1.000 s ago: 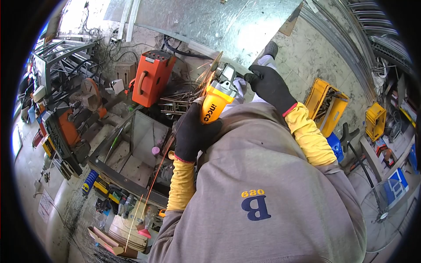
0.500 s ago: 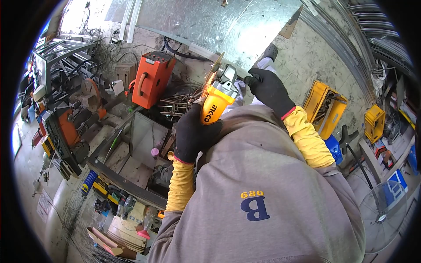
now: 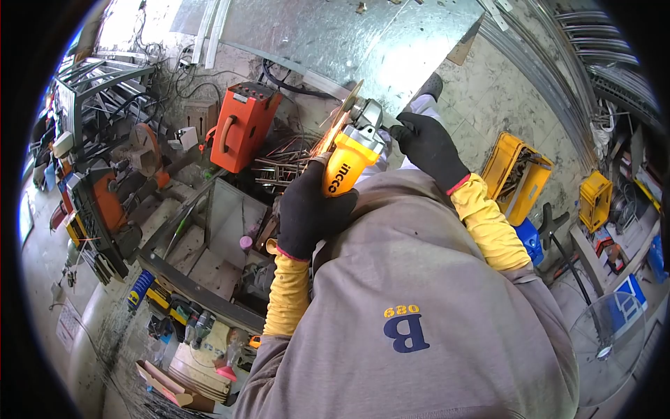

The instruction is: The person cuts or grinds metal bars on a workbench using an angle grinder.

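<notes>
My left hand (image 3: 314, 213), in a black glove, is wrapped around the yellow body of an angle grinder (image 3: 347, 166) marked "ingco". Its disc (image 3: 349, 101) stands edge-on at the far end, and orange sparks (image 3: 326, 140) spray off it down and to the left. My right hand (image 3: 434, 148), gloved too, has its fingers closed just right of the grinder's metal head. A narrow grey piece (image 3: 391, 120) shows between the head and those fingers; what the hand grips is largely hidden. Beyond both hands lies a shiny metal sheet (image 3: 317, 42).
An orange machine with a handle (image 3: 244, 127) stands left of the grinder, with metal rods (image 3: 283, 167) beside it. Yellow crates (image 3: 534, 183) are on the right. A dark metal frame (image 3: 202, 297) and power tools (image 3: 199, 325) lie lower left; long metal lengths (image 3: 551, 77) lie upper right.
The grinder has shifted slightly to the right and its head has tilted a little. Its sparks look brighter and more spread. Both hands keep nearly the same position and hold.
</notes>
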A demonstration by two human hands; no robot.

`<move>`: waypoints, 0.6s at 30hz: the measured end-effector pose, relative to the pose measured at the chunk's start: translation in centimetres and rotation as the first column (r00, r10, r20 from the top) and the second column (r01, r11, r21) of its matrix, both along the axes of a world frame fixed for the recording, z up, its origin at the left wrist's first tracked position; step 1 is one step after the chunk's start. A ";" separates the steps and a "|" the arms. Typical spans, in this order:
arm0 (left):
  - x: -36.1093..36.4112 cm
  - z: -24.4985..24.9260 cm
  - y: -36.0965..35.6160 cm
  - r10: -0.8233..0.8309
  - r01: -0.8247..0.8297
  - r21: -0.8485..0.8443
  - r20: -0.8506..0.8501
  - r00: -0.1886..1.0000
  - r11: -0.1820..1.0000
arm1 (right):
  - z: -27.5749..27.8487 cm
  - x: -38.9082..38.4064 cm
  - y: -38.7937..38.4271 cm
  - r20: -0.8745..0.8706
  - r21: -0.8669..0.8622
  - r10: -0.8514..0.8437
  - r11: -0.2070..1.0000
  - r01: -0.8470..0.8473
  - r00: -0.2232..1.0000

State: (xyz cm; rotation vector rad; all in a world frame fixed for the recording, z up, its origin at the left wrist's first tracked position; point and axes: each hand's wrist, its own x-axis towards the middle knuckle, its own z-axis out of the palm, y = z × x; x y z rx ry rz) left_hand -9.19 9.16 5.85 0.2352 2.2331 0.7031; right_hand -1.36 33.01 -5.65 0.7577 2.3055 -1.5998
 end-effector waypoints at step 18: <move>0.3 0.4 -0.8 -0.081 0.077 -0.129 -0.026 0.996 0.989 | -0.4 -0.2 0.6 0.093 -0.076 0.032 0.997 -0.025 0.995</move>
